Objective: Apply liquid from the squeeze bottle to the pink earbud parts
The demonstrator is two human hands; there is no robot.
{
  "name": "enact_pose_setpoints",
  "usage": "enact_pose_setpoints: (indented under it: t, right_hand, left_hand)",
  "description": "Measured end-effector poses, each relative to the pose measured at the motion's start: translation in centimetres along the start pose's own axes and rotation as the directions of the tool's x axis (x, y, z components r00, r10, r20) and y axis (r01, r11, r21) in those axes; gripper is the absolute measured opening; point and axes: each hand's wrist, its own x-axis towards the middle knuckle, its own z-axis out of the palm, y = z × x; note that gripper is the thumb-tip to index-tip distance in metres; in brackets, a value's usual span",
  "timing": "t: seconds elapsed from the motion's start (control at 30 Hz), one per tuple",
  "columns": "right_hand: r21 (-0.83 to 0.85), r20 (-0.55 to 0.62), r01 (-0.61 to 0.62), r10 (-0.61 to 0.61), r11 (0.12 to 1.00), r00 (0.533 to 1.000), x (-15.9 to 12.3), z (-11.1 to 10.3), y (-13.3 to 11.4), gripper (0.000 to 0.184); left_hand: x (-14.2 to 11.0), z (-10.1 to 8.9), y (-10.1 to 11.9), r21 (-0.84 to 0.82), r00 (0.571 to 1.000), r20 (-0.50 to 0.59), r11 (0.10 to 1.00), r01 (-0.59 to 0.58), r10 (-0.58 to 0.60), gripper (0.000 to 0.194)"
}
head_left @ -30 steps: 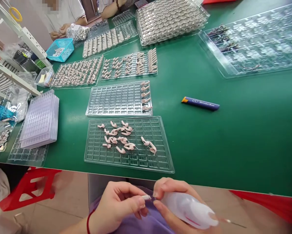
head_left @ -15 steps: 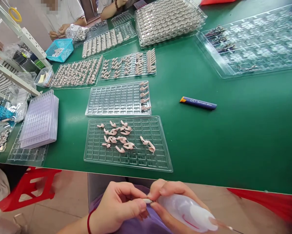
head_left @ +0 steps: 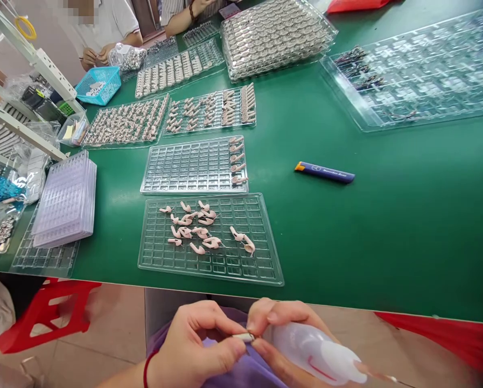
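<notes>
Below the table's front edge, my left hand [head_left: 198, 340] is closed, with thumb and forefinger pinching a small pale earphone shell [head_left: 243, 337]. My right hand [head_left: 279, 315] grips a translucent squeeze bottle [head_left: 306, 347] against its palm. The bottle's thin needle tip points down to the right, away from the shell. Thumb and forefinger of that same hand touch the shell's right end, where a small dark part shows; its details are hidden. On the table just ahead, a clear tray [head_left: 251, 265] carries several loose pink earphone shells [head_left: 201, 233], some with thin wires.
Behind the near tray lies another clear tray [head_left: 184, 164] with shells along its right side. Fuller trays [head_left: 124, 121] and a tray stack [head_left: 277, 40] stand farther back. A blue lighter [head_left: 325, 172] lies to the right. Across the table, a person's hands [head_left: 98, 55] are at work.
Both hands stay together on the shell, which has turned slightly so more of its length shows. The bottle has shifted a little to the right. The view has moved slightly.
</notes>
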Motion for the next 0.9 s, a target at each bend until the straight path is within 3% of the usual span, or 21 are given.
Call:
enact_pose_setpoints:
  t: [0.23,0.63,0.9]
  right_hand:
    - [-0.006,0.007,0.030,-0.030,1.000,1.000,0.26,0.23,-0.20,0.023]
    - [0.038,0.020,0.040,-0.041,0.998,0.999,0.06,0.33,0.00,0.023]
    - [0.093,0.000,-0.014,0.014,0.996,1.000,-0.01,0.50,0.21,0.021]
  left_hand:
    - [-0.12,0.05,-0.11,0.121,0.997,-0.016,0.990,-0.075,0.078,0.014]
    - [-0.19,0.01,-0.36,0.130,0.991,-0.006,0.983,-0.131,0.133,0.013]
    - [-0.16,0.15,-0.32,0.144,0.986,-0.003,0.976,-0.162,0.164,0.012]
